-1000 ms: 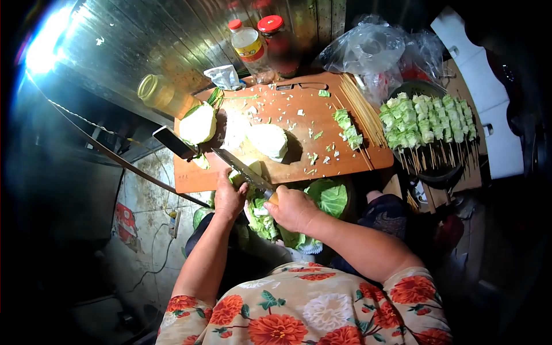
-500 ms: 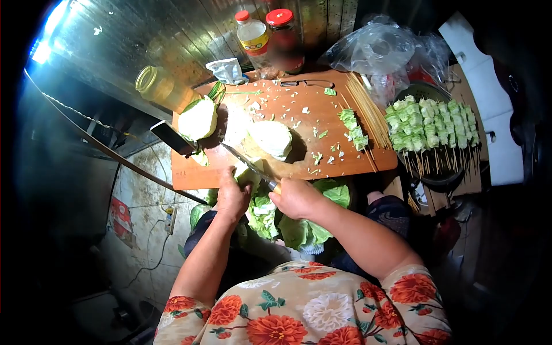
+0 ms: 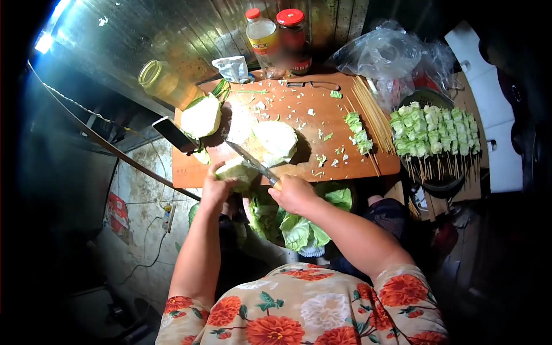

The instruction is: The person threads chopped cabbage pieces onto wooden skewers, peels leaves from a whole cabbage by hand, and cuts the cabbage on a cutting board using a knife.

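Observation:
My left hand (image 3: 217, 187) grips a pale cabbage piece (image 3: 239, 172) at the near edge of the wooden board (image 3: 201, 170). In my right hand (image 3: 292, 194) is the handle of a knife (image 3: 253, 161), whose blade points up and left, close beside that piece. Two larger cut cabbage pieces lie on the board, one in the middle (image 3: 276, 141) and one at the left (image 3: 201, 117). Loose cabbage leaves (image 3: 302, 231) are below the board, between the knees.
Skewered cabbage (image 3: 435, 131) rests over a dark pot at the right. Bare sticks (image 3: 372, 115) and one leafy skewer (image 3: 359, 133) lie on the board. A phone (image 3: 174, 134), a tilted jar (image 3: 169, 84), a bottle (image 3: 263, 43), a red-lidded jar (image 3: 292, 40) and plastic bags (image 3: 382, 54) surround it.
My left hand has shifted left and down with the cabbage piece, which shows more clearly beside the blade. My right hand has moved slightly right with the knife. The whole view has shifted a little.

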A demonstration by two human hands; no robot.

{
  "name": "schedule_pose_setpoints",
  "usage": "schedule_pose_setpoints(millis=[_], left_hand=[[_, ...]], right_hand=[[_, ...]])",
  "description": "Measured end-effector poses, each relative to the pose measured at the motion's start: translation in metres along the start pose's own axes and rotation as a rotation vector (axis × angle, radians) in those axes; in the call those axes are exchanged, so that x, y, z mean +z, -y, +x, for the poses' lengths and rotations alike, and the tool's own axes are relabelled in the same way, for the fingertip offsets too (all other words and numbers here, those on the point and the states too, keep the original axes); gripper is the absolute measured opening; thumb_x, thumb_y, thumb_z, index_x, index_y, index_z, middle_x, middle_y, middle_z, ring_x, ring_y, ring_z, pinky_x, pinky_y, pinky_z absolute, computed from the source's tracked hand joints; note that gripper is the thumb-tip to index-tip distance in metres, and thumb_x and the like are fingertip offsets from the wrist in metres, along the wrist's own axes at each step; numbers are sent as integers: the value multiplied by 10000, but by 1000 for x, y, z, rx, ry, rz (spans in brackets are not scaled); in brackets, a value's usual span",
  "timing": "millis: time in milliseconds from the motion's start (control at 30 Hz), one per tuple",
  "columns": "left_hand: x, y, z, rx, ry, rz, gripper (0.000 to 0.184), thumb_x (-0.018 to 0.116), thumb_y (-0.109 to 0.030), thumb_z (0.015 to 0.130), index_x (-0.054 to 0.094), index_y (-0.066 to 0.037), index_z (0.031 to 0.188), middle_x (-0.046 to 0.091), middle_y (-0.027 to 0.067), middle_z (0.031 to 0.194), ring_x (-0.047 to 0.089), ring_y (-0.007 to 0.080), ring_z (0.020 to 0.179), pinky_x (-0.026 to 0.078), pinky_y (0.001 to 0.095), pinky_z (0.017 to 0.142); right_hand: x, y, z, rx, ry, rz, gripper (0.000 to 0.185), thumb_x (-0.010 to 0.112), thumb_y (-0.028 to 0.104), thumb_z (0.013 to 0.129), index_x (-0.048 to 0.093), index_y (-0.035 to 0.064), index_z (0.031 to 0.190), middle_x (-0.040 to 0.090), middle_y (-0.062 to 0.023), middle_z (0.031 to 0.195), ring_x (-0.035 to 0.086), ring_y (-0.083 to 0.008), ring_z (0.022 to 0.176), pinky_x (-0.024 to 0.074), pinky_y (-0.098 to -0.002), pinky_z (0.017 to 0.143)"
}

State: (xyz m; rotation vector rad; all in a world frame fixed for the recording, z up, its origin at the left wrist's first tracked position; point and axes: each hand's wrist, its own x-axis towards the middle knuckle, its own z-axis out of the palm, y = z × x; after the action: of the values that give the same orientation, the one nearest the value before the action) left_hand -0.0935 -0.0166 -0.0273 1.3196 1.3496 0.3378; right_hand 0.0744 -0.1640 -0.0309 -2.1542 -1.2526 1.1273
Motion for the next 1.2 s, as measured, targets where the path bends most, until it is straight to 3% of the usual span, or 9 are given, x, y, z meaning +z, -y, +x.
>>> schedule_pose_setpoints(millis=[233, 300, 500, 567, 767, 867, 1000, 1100, 1200], left_hand=[[-37, 11, 61, 100, -116, -117, 649, 526, 187, 742, 462, -117, 1312, 595, 160, 1127, 641, 269, 861, 562, 343, 672], [-39, 14, 63, -58, -144, -159, 718, 551, 191, 709, 440, -98, 1357, 600, 145, 1157, 630, 229, 916, 521, 287, 697], [-47, 42, 84, 138, -353, 419, 680, 619, 42, 722, 417, -50, 1365, 599, 206, 1168, 614, 334, 1004, 502, 359, 852], [-24, 2, 42, 334, -587, 959, 641, 655, -59, 745, 432, -59, 1346, 578, 231, 1170, 557, 381, 1098, 456, 432, 942], [49, 4, 23, 286, 55, 515, 513, 653, -125, 774, 541, -22, 1264, 628, 216, 1094, 631, 340, 950, 504, 392, 861], [84, 33, 34, 518, 113, 557, 427, 649, -113, 759, 612, 11, 1166, 647, 222, 1009, 656, 343, 879, 521, 411, 817], [93, 8, 7, 328, 401, 472, 276, 677, -174, 780, 678, 8, 988, 685, 202, 889, 674, 313, 847, 526, 369, 796], [95, 9, 15, 233, 342, 364, 282, 678, -187, 794, 669, 6, 1000, 692, 180, 872, 673, 262, 820, 526, 348, 775], [85, -15, 33, 283, -5, 345, 328, 663, -174, 818, 628, 16, 1084, 675, 177, 962, 656, 233, 865, 524, 327, 782]], right_hand=[[-20, 7, -18, 37, -33, 91, 423, 602, 404, 865, 606, 1, 989, 655, -217, 915, 634, -397, 865, 495, -467, 768], [-21, 3, -20, 38, -56, 160, 475, 603, 445, 865, 572, -17, 976, 646, -220, 906, 633, -378, 859, 492, -443, 756], [-30, 7, -28, -86, -121, 182, 445, 611, 415, 873, 578, -14, 984, 649, -215, 885, 635, -377, 846, 493, -438, 749], [-34, 9, -31, -115, -135, 186, 427, 613, 402, 876, 583, -6, 998, 649, -211, 884, 638, -373, 852, 495, -434, 750], [-40, 11, -38, -284, -375, 345, 341, 639, 323, 850, 601, 26, 1013, 637, -232, 909, 617, -412, 872, 495, -463, 754], [-49, 12, -43, -214, -327, 354, 338, 642, 315, 846, 602, 14, 994, 637, -225, 881, 615, -411, 838, 492, -458, 751], [-52, 7, -44, -267, -408, 397, 345, 646, 321, 842, 597, 3, 966, 637, -226, 858, 613, -413, 814, 493, -451, 734], [-60, 4, -47, -201, -370, 385, 348, 650, 327, 840, 593, -2, 938, 638, -226, 832, 620, -408, 789, 492, -446, 714], [-67, 1, -48, -200, -397, 324, 347, 652, 335, 843, 591, 1, 913, 638, -217, 795, 626, -398, 758, 490, -439, 691]])
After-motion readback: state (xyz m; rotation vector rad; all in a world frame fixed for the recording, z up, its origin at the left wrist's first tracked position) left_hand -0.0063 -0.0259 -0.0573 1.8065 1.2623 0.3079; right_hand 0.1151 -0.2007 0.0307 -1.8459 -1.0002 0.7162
